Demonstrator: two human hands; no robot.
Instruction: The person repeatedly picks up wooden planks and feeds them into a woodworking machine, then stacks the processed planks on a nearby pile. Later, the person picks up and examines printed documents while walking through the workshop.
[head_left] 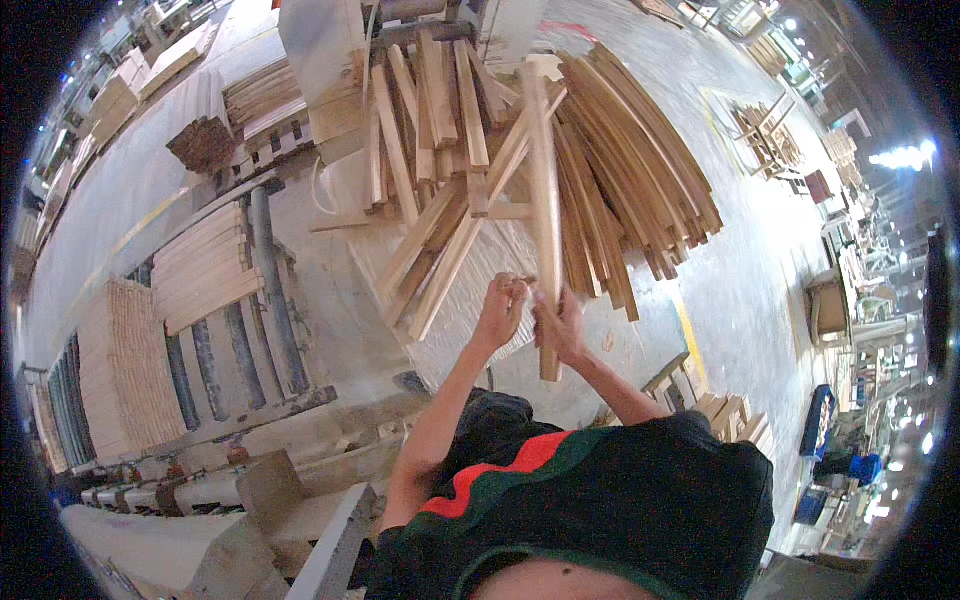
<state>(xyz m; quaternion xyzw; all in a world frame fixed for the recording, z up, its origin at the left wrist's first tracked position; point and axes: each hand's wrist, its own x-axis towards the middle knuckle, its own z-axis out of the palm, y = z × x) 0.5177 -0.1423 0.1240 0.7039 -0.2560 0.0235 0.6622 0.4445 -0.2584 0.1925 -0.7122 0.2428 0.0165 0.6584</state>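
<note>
Head view: wooden slat (544,190) upright, right hand (562,325) gripping lower part, apparently.

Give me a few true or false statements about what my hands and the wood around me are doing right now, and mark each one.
1. The right hand grips a long wooden slat. True.
2. The slat lies flat on the floor. False: it is held up, its far end out over the pile of wooden slats.
3. The left hand is raised beside the right hand, close to the slat. True.
4. The left hand holds a hammer. False: no hammer shows; only a small piece, too small to tell, sits at its fingertips.
5. Stacked boards rest on a roller conveyor to the left. True.
</note>
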